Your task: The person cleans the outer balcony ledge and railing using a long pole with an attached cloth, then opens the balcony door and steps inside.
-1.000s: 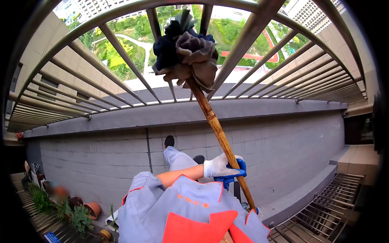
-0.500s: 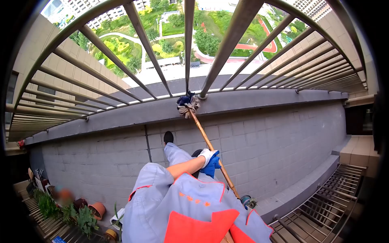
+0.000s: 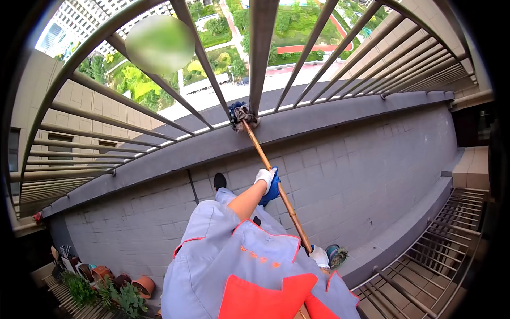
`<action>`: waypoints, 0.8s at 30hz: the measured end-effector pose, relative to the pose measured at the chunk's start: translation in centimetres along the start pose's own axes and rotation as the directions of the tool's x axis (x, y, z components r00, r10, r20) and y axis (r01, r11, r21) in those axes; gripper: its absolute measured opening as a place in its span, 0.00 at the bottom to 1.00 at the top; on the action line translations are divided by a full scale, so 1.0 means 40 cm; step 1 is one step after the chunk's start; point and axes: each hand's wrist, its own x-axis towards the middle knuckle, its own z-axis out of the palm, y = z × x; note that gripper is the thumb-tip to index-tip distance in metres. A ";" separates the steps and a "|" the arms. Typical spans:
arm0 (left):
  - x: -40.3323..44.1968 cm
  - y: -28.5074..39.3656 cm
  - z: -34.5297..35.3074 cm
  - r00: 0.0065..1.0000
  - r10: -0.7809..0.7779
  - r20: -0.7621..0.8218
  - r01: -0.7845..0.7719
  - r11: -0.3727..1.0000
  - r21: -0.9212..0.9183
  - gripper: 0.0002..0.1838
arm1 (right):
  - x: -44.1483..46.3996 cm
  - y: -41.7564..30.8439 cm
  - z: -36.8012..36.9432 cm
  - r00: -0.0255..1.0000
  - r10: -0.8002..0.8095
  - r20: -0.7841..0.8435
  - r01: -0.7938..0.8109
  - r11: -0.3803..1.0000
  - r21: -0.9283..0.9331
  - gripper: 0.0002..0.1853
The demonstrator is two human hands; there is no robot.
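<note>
A mop with a wooden stick runs slantwise in front of my body. Its bunched dark blue and greyish cloth head rests on the grey ledge, against the foot of the railing. My left hand, in a white and blue glove, is wrapped round the middle of the stick. Lower down, by my jacket, my right hand in a white glove closes on the stick's near end; the sleeve and jacket partly hide it.
Metal railing bars curve along the ledge, with a green park far below. Potted plants stand at the lower left, and a small pot sits beside my right hand. Another barred railing lies at the right. The floor is grey tile.
My left hand has moved forward with the stick, and the mop head has shifted slightly up and left onto the ledge top. My right glove has come into view. The view has turned slightly.
</note>
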 end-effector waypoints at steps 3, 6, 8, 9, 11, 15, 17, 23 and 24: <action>0.036 -0.173 0.080 0.923 -0.137 0.359 -0.067 0.862 0.502 0.16 | -0.003 0.284 0.069 0.991 0.130 -0.003 -0.130 0.990 -0.053 0.24; 0.016 -0.333 0.162 0.577 -0.020 0.816 -0.808 0.129 0.575 0.10 | -0.170 0.426 0.019 0.976 0.218 -0.003 -0.217 0.973 0.073 0.24; -0.062 -0.312 0.206 0.601 0.138 0.787 -0.779 0.323 0.538 0.10 | -0.226 0.431 -0.013 0.970 0.245 0.007 -0.243 0.960 0.139 0.24; -0.091 -0.287 0.226 0.700 0.194 0.687 -0.638 0.602 0.480 0.12 | -0.223 0.409 -0.025 0.971 0.239 0.010 -0.237 0.957 0.169 0.24; -0.127 -0.102 0.245 0.926 0.021 0.376 -0.071 0.990 0.120 0.15 | -0.162 0.318 -0.044 0.982 0.191 0.001 -0.188 0.964 0.188 0.24; 0.000 0.154 0.148 0.985 0.173 -0.006 -0.159 0.915 0.371 0.20 | -0.024 -0.075 -0.141 0.996 0.066 -0.065 -0.065 0.998 0.013 0.20; 0.059 0.200 0.149 0.991 0.131 -0.016 -0.113 0.903 0.416 0.21 | 0.026 -0.091 -0.153 0.995 0.044 -0.087 -0.048 0.998 -0.041 0.21; -0.064 -0.034 0.319 0.978 0.208 0.022 -0.166 0.712 0.682 0.25 | -0.107 0.236 -0.157 0.979 0.164 -0.123 -0.159 0.986 0.051 0.25; -0.082 -0.077 0.350 0.977 0.211 0.018 -0.167 0.713 0.681 0.25 | -0.139 0.324 -0.160 0.972 0.234 -0.029 -0.232 0.971 0.057 0.25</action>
